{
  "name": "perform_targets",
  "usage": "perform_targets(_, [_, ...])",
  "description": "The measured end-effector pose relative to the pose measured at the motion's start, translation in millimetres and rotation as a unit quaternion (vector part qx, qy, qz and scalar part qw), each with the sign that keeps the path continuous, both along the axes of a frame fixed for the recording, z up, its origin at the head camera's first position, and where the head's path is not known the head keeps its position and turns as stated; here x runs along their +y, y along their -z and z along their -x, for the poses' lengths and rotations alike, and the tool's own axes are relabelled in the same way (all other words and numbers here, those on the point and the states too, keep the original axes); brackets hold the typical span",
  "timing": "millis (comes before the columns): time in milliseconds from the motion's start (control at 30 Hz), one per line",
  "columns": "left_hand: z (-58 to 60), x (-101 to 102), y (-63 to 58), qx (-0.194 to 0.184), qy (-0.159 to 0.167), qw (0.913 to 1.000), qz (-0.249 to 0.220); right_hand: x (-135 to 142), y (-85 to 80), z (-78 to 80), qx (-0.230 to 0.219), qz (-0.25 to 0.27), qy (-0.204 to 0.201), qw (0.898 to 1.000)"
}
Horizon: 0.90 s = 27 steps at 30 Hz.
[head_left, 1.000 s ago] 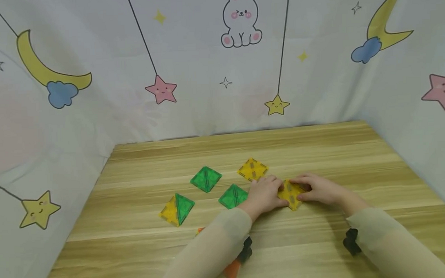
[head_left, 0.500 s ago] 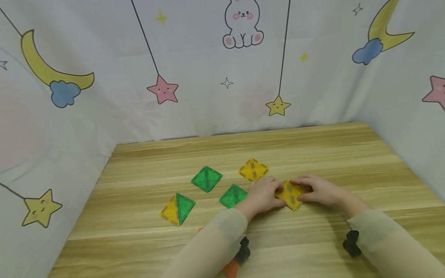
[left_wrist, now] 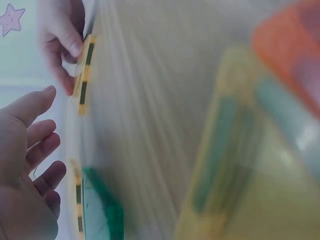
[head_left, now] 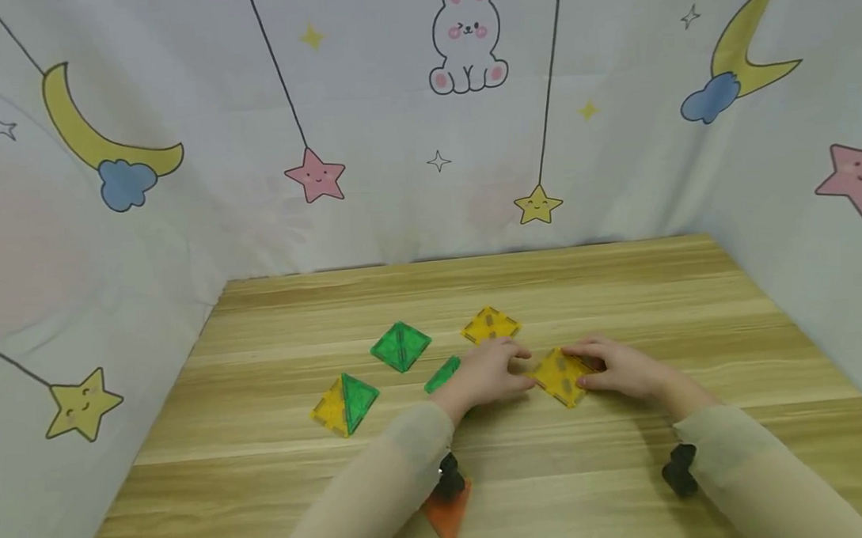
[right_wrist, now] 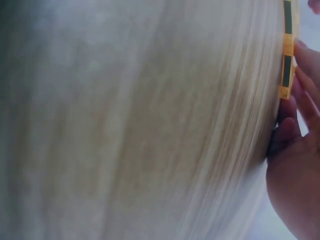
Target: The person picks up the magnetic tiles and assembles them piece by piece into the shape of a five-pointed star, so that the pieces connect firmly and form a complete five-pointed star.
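An orange tile (head_left: 449,523) lies nearest on the table (head_left: 567,486), partly under the left sleeve (head_left: 370,485); in the left wrist view, a blurred yellow tile (left_wrist: 215,200) appears by it. Farther on, left, sits a half-yellow, half-green diamond (head_left: 353,404). At mid-table, the right hand (head_left: 620,367) pinches the right corner of a flat yellow diamond (head_left: 558,380), thumb and fingers clamped on it. The left hand (head_left: 486,374), fingers apart, is just off its left corner, partly covering a green diamond (head_left: 442,375). Beyond are another green diamond (head_left: 401,347) and a far yellow diamond (head_left: 490,324). Behind hangs a white cloth (head_left: 394,231) printed with stars, moons and a rabbit.
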<state>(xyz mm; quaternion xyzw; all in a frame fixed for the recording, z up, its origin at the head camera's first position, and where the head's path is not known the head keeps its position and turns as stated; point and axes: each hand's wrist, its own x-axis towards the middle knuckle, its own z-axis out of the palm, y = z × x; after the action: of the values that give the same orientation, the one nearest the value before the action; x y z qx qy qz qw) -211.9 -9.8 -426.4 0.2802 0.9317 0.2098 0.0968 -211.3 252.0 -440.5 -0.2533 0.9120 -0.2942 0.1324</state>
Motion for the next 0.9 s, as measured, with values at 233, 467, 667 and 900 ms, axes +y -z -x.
perform_targets(233, [4.7, -28, -2.8, -0.011, -0.01, 0.9994, -0.031, 2, 2.1, 0.4, 0.004, 0.002, -0.001, 1.0])
perform_targets(467, [1.7, -53, -10.6, -0.017, -0.038, 0.9985, -0.035, 2, 3.1, 0.8, 0.004, 0.006, -0.004, 1.0])
perform_targets(667, [0.6, -68, -8.8, -0.021, -0.053, 0.9978, -0.033, 2, 2.6, -0.1, 0.006, 0.009, -0.006, 1.0])
perform_targets(900, [-1.6, -87, -9.7, -0.046, -0.061, 0.9952, -0.061, 2, 2.5, -1.2, 0.008, 0.014, -0.004, 1.0])
